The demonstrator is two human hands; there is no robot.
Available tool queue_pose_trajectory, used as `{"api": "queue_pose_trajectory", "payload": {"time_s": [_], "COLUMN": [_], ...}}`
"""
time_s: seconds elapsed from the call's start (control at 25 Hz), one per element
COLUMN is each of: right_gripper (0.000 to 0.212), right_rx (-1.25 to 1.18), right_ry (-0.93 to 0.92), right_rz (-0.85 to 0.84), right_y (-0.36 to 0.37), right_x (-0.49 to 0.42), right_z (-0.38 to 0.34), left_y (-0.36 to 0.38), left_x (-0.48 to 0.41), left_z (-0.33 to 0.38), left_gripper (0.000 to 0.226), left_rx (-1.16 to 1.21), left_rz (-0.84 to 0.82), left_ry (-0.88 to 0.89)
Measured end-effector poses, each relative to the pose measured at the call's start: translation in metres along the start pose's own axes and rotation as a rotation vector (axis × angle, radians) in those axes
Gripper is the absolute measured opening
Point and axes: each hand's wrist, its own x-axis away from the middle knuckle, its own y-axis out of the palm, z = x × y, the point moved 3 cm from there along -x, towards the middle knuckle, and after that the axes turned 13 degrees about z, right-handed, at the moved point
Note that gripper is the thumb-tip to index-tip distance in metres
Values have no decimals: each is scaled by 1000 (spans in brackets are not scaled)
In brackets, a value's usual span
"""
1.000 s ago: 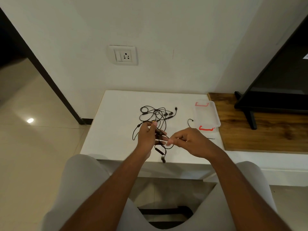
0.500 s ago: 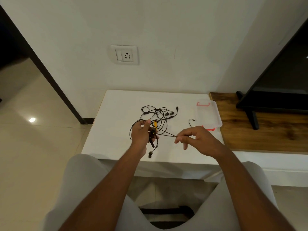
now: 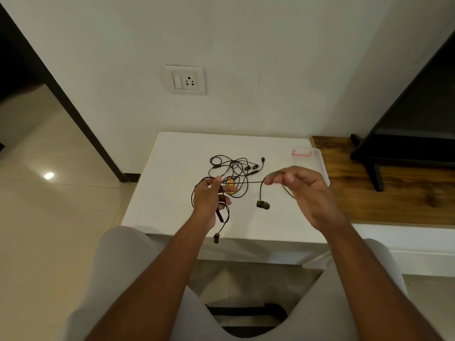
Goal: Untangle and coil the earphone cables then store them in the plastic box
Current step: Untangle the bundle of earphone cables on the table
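Holding one black strand stretched level above the tabletop (image 3: 167, 168), both hands are in play. The left hand (image 3: 206, 205), over the tabletop's near-left part, has its fingers curled round a bunch of the earphone cables (image 3: 236, 168), thumb pointing up. An inline remote (image 3: 219, 216) sticks out below those fingers, and a dark earbud (image 3: 216, 238) dangles past the tabletop's near edge.

The right hand (image 3: 307, 190), above the tabletop's right side, pinches the strand between thumb and curled fingertips, the other fingers loosely bent. From that pinch a second earbud (image 3: 263, 205) hangs on a short length, and whether it touches the tabletop I cannot tell. Another bit of cable shows under the right palm.

The rest of the tangle lies in loose loops on the middle of the tabletop, toward its far edge. A small plug (image 3: 263, 159) sits at the heap's far-right end. In among the loops is a yellow piece (image 3: 230, 182), just beside the left thumb and too small to name.

The clear plastic box (image 3: 320, 159), with a red clip (image 3: 300, 153), sits at the tabletop's far-right corner, partly hidden behind the right hand. Whether anything is in it I cannot tell.
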Motion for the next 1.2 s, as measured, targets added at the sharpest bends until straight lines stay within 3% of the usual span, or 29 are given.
{"api": "queue_pose_trajectory", "payload": {"time_s": [0.12,0.28,0.4,0.48,0.52,0.6,0.72,1.04,1.12,1.2], "right_gripper": [24,19,36,43,34,16,19,14,11,14], "right_rx": [28,261,741,902,815,503,316,294,254,278], "right_ry": [124,392,610,554,488,501,598,572,593,591], "right_rz": [372,627,510,472,447,237,-74,36,96,150], "right_y": [-18,-43,-53,-41,-30,1,29,10,8,7], "right_x": [-11,-28,-19,-5,-1,6,15,14,14,13], "right_z": [14,56,90,93,91,88,93,96,96,97], "left_y": [2,4,6,7,7,10,13,3,1,0], "left_x": [0,5,9,9,8,7,6,-10,-12,-10], "left_z": [2,3,0,-2,-3,-4,-7,-17,-19,-20], "left_gripper": [19,18,16,16,16,16,18,13,5,18], "left_rx": [28,92,151,170,175,190,243,376,321,159], "left_rz": [-38,-82,-134,-145,-144,-151,-162,-137,-164,-233], "left_ry": [-26,-57,-105,-142,-156,-181,-203,-241,-217,-179]}}
